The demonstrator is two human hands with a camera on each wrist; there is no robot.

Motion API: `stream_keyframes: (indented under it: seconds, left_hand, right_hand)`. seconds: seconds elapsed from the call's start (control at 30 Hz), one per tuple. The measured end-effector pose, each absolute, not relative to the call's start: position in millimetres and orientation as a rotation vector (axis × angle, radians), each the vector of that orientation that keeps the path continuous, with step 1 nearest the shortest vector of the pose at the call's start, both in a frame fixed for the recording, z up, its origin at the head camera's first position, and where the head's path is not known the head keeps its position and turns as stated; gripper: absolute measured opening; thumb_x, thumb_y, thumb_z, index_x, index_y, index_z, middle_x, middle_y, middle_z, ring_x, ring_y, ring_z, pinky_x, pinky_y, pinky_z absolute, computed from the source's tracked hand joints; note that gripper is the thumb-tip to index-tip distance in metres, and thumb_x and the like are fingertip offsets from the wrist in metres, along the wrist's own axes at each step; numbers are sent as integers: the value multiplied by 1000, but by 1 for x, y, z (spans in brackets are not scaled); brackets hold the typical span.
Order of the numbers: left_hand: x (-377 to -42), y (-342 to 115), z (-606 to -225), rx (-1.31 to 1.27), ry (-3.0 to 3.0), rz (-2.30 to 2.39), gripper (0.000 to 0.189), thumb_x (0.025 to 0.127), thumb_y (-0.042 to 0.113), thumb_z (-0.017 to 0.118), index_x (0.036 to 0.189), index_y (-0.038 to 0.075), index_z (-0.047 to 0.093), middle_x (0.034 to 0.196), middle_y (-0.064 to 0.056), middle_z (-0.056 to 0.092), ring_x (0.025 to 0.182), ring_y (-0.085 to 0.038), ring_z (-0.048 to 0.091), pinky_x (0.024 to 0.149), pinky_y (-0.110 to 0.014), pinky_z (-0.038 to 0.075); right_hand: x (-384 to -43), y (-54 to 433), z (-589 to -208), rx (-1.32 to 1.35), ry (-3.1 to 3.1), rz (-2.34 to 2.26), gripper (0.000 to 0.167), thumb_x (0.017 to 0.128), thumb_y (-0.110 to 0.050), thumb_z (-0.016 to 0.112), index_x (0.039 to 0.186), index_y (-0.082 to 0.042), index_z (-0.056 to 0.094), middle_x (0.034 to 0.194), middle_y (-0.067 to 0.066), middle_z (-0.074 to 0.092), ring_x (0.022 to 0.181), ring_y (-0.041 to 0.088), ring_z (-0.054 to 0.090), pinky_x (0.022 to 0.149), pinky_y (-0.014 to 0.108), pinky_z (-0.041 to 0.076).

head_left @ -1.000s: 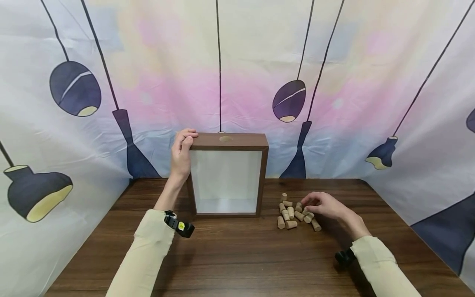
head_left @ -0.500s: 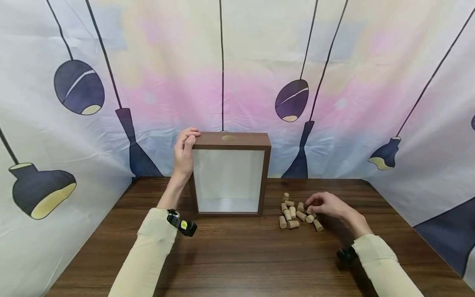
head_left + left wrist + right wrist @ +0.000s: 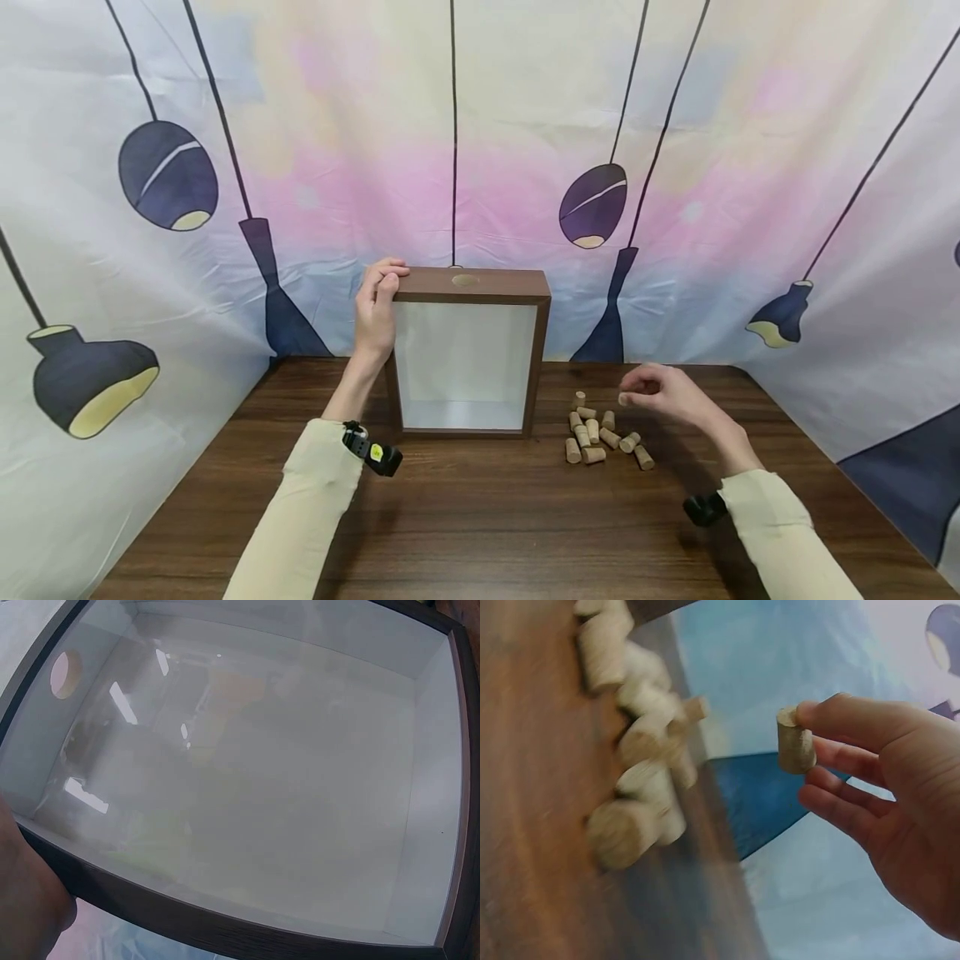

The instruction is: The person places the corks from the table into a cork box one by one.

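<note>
Cork [image 3: 795,744] is pinched in my right grip [image 3: 670,392], the fingertips narrowed onto one side of it so that the rest juts out past them. I hold it in the air above the counter [image 3: 480,517], just past the far right edge of the pile of corks [image 3: 592,431] and apart from it. In the pile some stand on end and others lie on their sides, several touching. A strip of counter runs between the pile's left edge and the right side of the box [image 3: 510,285], and a much broader stretch reaches from both towards me. To my right, wood extends out to the slanting side edge.

My left grip [image 3: 375,304] is curled over the box's upper left corner, holding it there. The box stands upright, its lower front edge on the counter. In its top panel is a round hole [image 3: 465,281], to the right of my left fingers, with room around it. Pale inner walls show through the front, with bright streaks reflected across it. A printed cloth [image 3: 322,217] hangs close behind the counter's back edge.
</note>
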State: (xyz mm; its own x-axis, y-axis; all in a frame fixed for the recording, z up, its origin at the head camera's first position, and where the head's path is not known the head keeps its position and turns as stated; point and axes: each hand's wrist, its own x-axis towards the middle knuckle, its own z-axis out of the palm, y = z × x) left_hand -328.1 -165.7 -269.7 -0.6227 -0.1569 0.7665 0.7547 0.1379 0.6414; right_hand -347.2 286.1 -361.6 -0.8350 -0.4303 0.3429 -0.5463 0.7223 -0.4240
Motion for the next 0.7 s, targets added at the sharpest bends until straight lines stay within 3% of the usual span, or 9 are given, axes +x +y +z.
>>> stream_keyframes:
  seconds: [0.3,0.57,0.7]
  left_hand:
    - [-328,-166,-268,-598,-1679,-1583,37,101,13,42,116,-17,57,135,-33,48,131,-38,44,102,-27,34]
    - [-329,-169,-271,-620,-1711,-1564,36,101,15,44,118,-15,55,138,-32,47,134,-35,42,106,-34,34]
    - [-331,-171,-275,-683,-1708,-1555,45,103,26,54,119,-15,52,138,-32,44,139,-34,38,115,-43,29]
  right_hand:
    - [-344,265,-315,914,-2458,807,14,88,-7,75,102,-7,75,111,12,70,85,4,61,76,23,55]
    - [-339,239,-270,948,-2308,828,14,87,-10,77,101,-10,75,111,8,70,85,-1,59,77,14,50]
    - [-336,226,-248,966,-2252,835,13,88,-12,77,101,-12,76,111,3,70,86,0,60,78,15,50]
